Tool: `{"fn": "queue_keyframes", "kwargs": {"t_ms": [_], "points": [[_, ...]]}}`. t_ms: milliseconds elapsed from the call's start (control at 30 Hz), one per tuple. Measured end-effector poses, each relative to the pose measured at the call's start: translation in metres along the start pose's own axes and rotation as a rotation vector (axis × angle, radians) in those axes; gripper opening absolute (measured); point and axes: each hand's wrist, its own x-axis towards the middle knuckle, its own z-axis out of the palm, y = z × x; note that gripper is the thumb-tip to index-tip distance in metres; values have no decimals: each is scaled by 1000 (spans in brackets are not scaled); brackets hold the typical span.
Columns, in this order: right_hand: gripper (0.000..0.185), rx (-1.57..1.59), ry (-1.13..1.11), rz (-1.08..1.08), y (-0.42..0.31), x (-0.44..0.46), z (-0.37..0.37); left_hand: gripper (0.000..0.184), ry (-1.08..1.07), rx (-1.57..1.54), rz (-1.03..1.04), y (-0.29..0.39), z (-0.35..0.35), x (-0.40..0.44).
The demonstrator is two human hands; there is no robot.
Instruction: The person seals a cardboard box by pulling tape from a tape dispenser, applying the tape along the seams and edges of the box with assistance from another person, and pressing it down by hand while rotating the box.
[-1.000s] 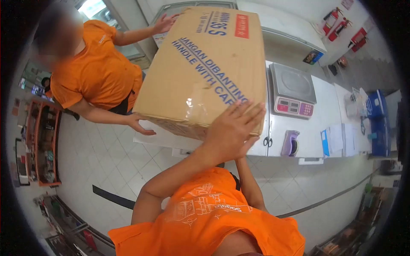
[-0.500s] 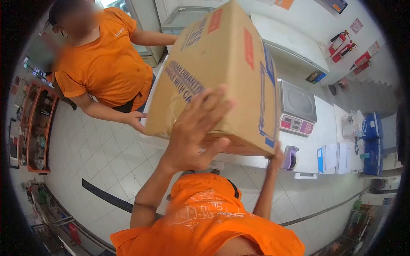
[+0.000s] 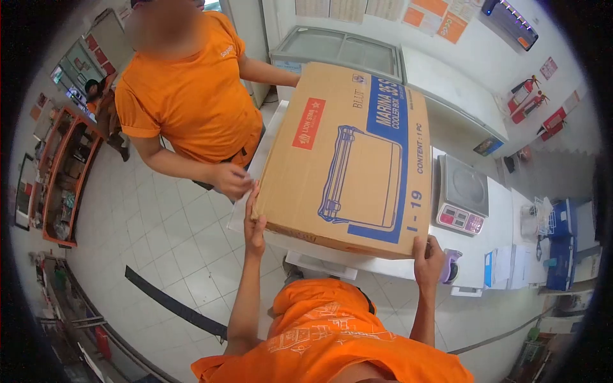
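Observation:
A large cardboard box, printed with a cooler box drawing and blue lettering, lies on its side over the white table, its printed face up. My left hand grips the near left corner, fingers along the edge. At the near right corner my right hand is closed on the box, thumb on top. Across on the left, a co-worker in an orange shirt has one hand close to the box's left side. The co-worker's other hand is hidden behind the far edge.
Right of the box sits a weighing scale. Beyond it are a purple tape dispenser, papers and blue bins. A chest freezer stands behind. Fire extinguishers hang on the right wall. Another person is far left.
The box has tipped over from a tilted stance, so its cooler drawing now faces up. My left hand has moved from its face to the left corner. The co-worker's near hand has come off it.

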Motion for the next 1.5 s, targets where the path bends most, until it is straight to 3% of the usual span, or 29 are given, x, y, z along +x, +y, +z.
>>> {"fn": "queue_keyframes", "kwargs": {"t_ms": [100, 133, 200, 233, 300, 400, 433, 800, 1133, 1500], "points": [[51, -105, 47, -149, -33, -2, 6, 62, -55, 148, -17, 23, -4, 22], [56, -220, 103, -302, -46, -2, 9, 56, -32, 232, -34, 33, -1, 30], [69, -454, 205, -592, -71, -3, 18, 56, -164, 712, 120, 51, 3, 44], [70, -424, 144, -604, -82, -3, 23, 55, -227, 954, 201, 60, 5, 51], [71, -359, 14, -624, -100, -5, 38, 54, -387, 929, 239, 76, 22, 66], [67, -728, -253, -663, -95, 3, 62, 55, -542, 1090, 237, 74, 54, 68], [66, -717, -254, -665, -90, 6, 62, 56, -578, 1178, 238, 71, 58, 67], [64, -694, -245, -692, -85, 15, 58, 61, -586, 1191, 225, 65, 63, 64], [68, -580, -97, -707, -90, -13, 95, 60, -587, 1179, 267, 67, 61, 69], [50, -170, -284, -884, -23, -48, 69, 55, -504, 1257, 204, 56, 70, 58]]}}
